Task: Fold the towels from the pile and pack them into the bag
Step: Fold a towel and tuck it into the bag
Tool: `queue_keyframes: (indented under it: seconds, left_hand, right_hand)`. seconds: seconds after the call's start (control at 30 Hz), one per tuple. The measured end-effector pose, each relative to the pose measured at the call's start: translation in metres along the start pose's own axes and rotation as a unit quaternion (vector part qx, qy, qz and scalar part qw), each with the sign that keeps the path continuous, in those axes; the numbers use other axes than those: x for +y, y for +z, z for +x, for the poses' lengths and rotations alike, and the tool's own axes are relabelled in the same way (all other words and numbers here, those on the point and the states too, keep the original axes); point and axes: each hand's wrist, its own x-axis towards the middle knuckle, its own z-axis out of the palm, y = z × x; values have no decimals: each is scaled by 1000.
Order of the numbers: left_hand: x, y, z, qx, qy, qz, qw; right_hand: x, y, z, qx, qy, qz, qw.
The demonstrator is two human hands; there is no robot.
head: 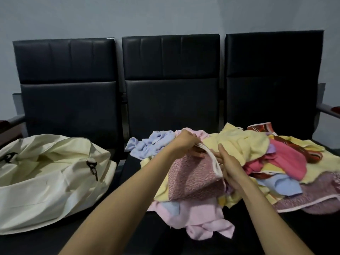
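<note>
Left hand (185, 142) pinches the white-trimmed edge of the dusty-pink nubby terry towel (193, 179); right hand (228, 162) seemingly flat alongside. Soft, floppy, light cloth: best gripped at the corners.

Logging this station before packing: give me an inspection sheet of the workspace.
Surface: three black seats in a row.
Job's things: towel pile on middle and right seats; bag open on left seat.
Clutter: nothing seen.
Hands: left hand grips pink towel by its edge; right hand flat against it.
Cables: nothing seen.
Surroundings: grey wall; armrests at both ends.
</note>
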Motion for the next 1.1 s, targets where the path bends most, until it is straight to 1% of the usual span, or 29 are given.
queue_keyframes:
  seconds: [0.03,0.1,0.2,0.3,0.37,0.43,0.47,0.5,0.57,0.6,0.63,0.67,0.73,0.77,0.8,0.87,0.93,1.0,1.07,1.1]
  left_hand:
    - [-4,3,4,-7,-3,6,1000]
    - [-14,5,9,8,-15,7,1000]
    - [-28,1,11,32,-9,12,999]
    - [-40,-4,3,58,38,95,993]
    - [-51,-6,-3,110,81,174,975]
    - [-64,-6,-6,168,109,243,949]
    - [-71,-6,-5,194,105,279,935]
    - [-78,-6,-5,213,80,316,921]
    - [-89,-6,-6,233,1,366,901]
    - [-94,-6,-6,235,-31,366,900]
    - [-96,-6,-6,226,-53,343,910]
    - [-98,-6,-6,213,-63,297,929]
    - [-97,-5,-7,182,-67,159,968]
    - [-96,-5,-8,170,-67,88,979]
    - [-94,-5,-9,160,-72,27,984]
    - [-89,-3,-11,144,-90,-66,983]
    - [-79,3,-13,133,-92,-124,979]
    - [-67,7,-13,113,-84,-151,978]
    - [-49,9,-16,78,-70,-146,984]
    - [-40,8,-18,61,-59,-134,987]
  right_hand:
    - [-1,-5,1,-5,5,-12,1000]
    - [-1,-10,-1,-11,2,-86,996]
    - [2,-14,3,21,-33,-211,977]
    - [7,-10,6,59,-115,-293,947]
    - [10,-8,7,94,-160,-310,932]
    - [10,-8,6,124,-182,-330,918]
    - [11,-9,6,124,-179,-347,912]
    - [12,-9,5,113,-166,-368,908]
    - [18,-10,4,85,-138,-410,897]
    - [21,-10,3,78,-132,-420,895]
    - [23,-10,3,77,-135,-419,894]
    - [25,-10,2,81,-144,-414,895]
    - [28,-8,1,95,-164,-404,895]
    - [29,-7,2,100,-172,-403,893]
    - [30,-7,2,102,-176,-405,891]
    - [33,-6,4,99,-177,-416,886]
    - [35,-6,5,100,-176,-427,881]
    - [34,-7,5,109,-186,-420,882]
    - [30,-6,2,122,-190,-379,897]
    - [27,-5,1,124,-180,-335,916]
